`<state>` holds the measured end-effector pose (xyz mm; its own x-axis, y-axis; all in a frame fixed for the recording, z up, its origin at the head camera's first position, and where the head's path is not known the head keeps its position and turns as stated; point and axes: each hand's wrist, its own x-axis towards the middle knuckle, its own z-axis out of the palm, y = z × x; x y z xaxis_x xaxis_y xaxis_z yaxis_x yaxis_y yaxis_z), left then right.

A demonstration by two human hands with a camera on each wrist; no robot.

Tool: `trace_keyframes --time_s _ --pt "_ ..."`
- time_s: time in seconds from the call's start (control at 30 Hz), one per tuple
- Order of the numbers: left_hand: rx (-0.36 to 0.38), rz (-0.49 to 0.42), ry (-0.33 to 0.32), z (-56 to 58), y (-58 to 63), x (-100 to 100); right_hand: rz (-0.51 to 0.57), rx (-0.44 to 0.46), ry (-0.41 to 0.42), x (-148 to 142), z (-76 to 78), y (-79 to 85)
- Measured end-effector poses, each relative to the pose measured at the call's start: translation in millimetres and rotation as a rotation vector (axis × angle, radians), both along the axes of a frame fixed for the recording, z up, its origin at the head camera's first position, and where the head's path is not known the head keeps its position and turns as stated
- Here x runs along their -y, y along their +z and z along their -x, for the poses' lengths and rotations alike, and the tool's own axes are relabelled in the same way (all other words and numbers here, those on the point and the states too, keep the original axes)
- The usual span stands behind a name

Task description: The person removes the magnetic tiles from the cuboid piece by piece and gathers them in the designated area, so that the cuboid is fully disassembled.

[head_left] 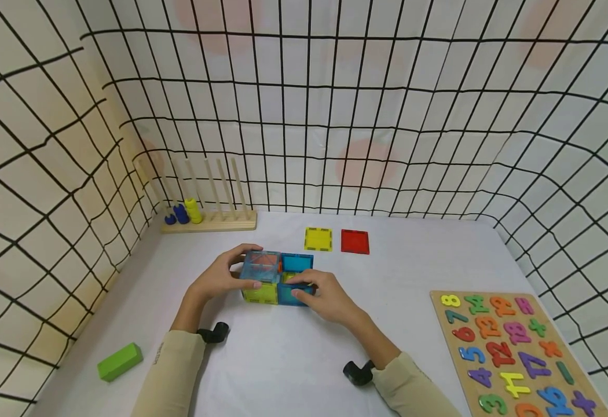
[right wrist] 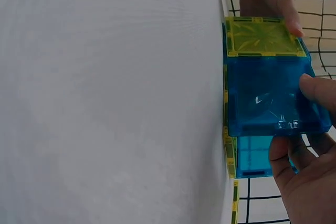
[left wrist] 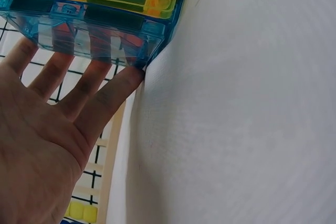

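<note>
A small box of see-through magnetic tiles (head_left: 260, 293) stands mid-table, with a lime-yellow front and a light blue top. My left hand (head_left: 219, 274) grips its left part, thumb along the front and fingers at the left side and back. In the left wrist view, the fingertips touch a blue side wall (left wrist: 79, 35). With my right hand (head_left: 330, 296) I pinch a blue magnetic tile (right wrist: 270, 95) upright at the front right, beside the yellow front tile (right wrist: 262, 38). Another blue tile (head_left: 297, 263) stands behind it. Something orange shows inside the box.
A yellow tile (head_left: 318, 239) and a red tile (head_left: 355, 241) lie flat behind the box. The wooden peg counter (head_left: 231, 222) with blue and yellow beads stands back left. A green block (head_left: 120, 362) lies front left, a number puzzle board (head_left: 439, 301) front right. Gridded cloth walls surround the table.
</note>
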<state>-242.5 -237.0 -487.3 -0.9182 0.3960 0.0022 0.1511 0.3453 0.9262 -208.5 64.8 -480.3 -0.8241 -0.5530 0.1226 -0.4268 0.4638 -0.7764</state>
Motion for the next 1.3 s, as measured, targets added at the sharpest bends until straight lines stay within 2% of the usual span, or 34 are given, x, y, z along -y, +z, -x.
trace_keyframes --time_s 0.5,0.73,1.13,1.3 --pt "0.003 -0.004 -0.004 -0.8 -1.5 2 0.003 -0.006 -0.043 -16 -2.7 5.1" --pt "0.005 -0.006 -0.005 -1.3 0.0 1 0.031 0.010 -0.121 -25 -0.5 15.8" --pt "0.005 0.008 0.000 -2.1 1.6 1 0.070 -0.071 -0.288 -57 21.3 43.6" --pt "0.004 0.002 -0.007 -1.4 -0.3 1 0.090 -0.062 -0.351 -79 34.4 53.2"
